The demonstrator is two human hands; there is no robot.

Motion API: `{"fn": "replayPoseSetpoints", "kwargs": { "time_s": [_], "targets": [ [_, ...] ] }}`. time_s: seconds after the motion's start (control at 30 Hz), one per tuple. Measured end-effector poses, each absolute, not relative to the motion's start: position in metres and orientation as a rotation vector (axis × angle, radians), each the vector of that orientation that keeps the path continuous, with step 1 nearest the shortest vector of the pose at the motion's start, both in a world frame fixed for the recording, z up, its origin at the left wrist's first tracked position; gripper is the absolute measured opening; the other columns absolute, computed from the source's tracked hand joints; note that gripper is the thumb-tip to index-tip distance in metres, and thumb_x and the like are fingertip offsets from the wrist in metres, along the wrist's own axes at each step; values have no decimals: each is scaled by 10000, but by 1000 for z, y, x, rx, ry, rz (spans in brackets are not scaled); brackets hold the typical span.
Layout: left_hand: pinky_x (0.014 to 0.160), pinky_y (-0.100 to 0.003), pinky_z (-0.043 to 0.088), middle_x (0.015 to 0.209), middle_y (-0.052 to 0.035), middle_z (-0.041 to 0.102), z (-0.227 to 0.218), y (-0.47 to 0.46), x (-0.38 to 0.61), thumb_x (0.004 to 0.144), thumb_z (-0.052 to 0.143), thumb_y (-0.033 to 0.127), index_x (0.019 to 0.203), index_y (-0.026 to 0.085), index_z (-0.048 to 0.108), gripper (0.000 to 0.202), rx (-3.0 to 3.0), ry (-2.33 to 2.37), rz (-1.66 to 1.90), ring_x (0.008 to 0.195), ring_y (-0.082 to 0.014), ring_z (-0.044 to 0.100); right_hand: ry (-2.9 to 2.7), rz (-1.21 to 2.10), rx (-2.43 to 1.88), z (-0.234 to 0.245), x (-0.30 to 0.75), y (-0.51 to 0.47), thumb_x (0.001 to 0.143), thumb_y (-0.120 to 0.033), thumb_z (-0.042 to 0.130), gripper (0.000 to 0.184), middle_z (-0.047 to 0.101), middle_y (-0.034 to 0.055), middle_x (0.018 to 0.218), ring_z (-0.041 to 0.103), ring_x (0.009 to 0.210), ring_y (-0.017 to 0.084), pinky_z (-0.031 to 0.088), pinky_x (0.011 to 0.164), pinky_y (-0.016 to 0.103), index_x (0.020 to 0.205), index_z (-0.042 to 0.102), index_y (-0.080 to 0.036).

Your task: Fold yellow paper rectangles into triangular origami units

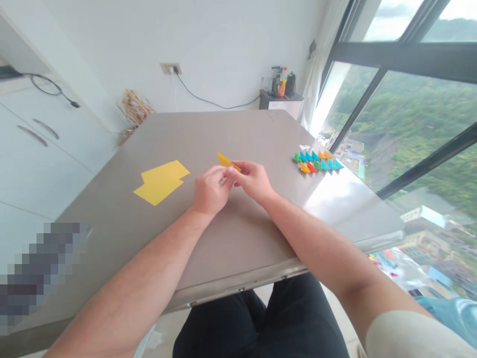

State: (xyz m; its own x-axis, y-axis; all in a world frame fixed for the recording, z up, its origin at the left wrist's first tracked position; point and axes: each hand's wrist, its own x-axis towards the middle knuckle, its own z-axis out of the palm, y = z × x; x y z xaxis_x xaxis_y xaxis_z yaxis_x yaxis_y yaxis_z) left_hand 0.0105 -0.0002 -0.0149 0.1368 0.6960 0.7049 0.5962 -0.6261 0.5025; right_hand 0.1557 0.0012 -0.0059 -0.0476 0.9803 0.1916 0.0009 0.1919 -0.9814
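A small piece of folded yellow paper (pixel 224 160) is pinched between both hands above the middle of the table. My left hand (pixel 211 190) is closed on its near left part, thumb and fingertips together. On the right side, my right hand (pixel 256 181) grips it too, its thumb meeting the left fingertips. Only a pointed upper corner and a thin edge of the paper show; my fingers hide the rest. Left of my hands, yellow paper sheets (pixel 160 185) lie flat and overlap.
Several small folded paper boats (pixel 322 166) in green, blue, orange and red stand in rows at the table's right. The grey table (pixel 223 132) reaches toward the wall. A low cabinet (pixel 285 103) with bottles stands behind it. A large window (pixel 421 114) is on the right.
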Motion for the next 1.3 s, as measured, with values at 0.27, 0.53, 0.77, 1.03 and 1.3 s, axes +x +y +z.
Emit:
{"fn": "replayPoseSetpoints", "kwargs": {
  "time_s": [0.27, 0.53, 0.77, 1.03, 1.3],
  "targets": [
    [753, -307, 556, 1128, -80, 708, -12, 9, 6, 732, 764, 277, 1088, 201, 705, 369, 1528, 1382, 1670, 894, -181, 676, -1220, 1008, -1215, -5, 173, 10, 792, -231, 675, 81, 714, 21, 693, 683, 638, 134, 546, 579, 235, 822, 720, -171],
    [655, -311, 581, 799, -46, 725, -4, 10, -3, 658, 820, 301, 834, 156, 714, 252, 1213, 1119, 1346, 744, -185, 701, -1448, 1092, -1180, 3, 182, 2, 790, -228, 674, 113, 701, 8, 621, 633, 534, 112, 507, 526, 216, 862, 718, -154],
    [604, -324, 595, 697, -30, 720, -5, 9, -3, 688, 796, 249, 874, 170, 674, 236, 1337, 1139, 1220, 632, -197, 717, -1525, 1074, -1179, 6, 190, 1, 814, -256, 696, 162, 704, 18, 610, 652, 549, 132, 524, 547, 241, 925, 752, -152],
    [597, -312, 590, 712, -25, 726, -3, 9, -4, 677, 794, 245, 835, 170, 683, 207, 1277, 1037, 1206, 609, -182, 708, -1493, 1217, -1049, 2, 194, 3, 788, -314, 759, 290, 742, 38, 692, 685, 606, 149, 572, 619, 289, 1024, 805, -152],
    [640, -333, 605, 817, -43, 740, -4, 11, -8, 697, 764, 207, 864, 162, 719, 179, 1206, 972, 1213, 691, -199, 736, -1350, 1406, -946, -1, 200, 7, 713, -293, 812, 323, 769, 51, 760, 706, 638, 165, 592, 657, 324, 1014, 823, -175]
  ]
}}
